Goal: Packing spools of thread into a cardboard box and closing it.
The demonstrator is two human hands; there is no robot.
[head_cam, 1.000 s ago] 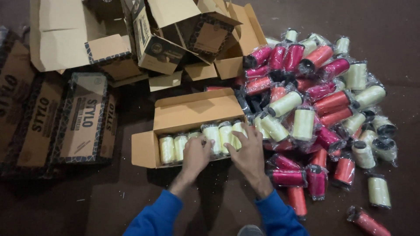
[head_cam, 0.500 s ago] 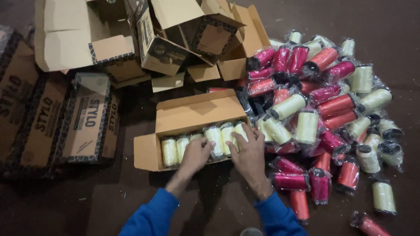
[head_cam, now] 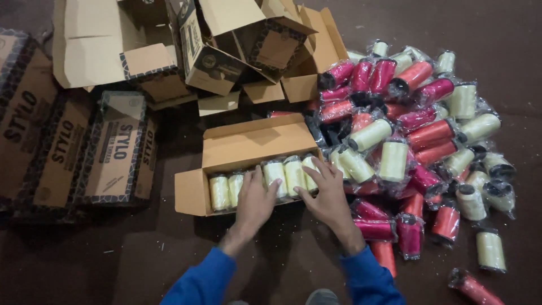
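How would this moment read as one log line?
left hand: on cream spools | right hand: on same spools | open carton: row inside

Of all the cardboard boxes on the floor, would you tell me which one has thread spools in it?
The open box right in front of the person, under both hands: a row of cream spools fills it. The opened boxes heaped behind show no spools.

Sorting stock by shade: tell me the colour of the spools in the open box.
Pale cream-yellow spools, head view.
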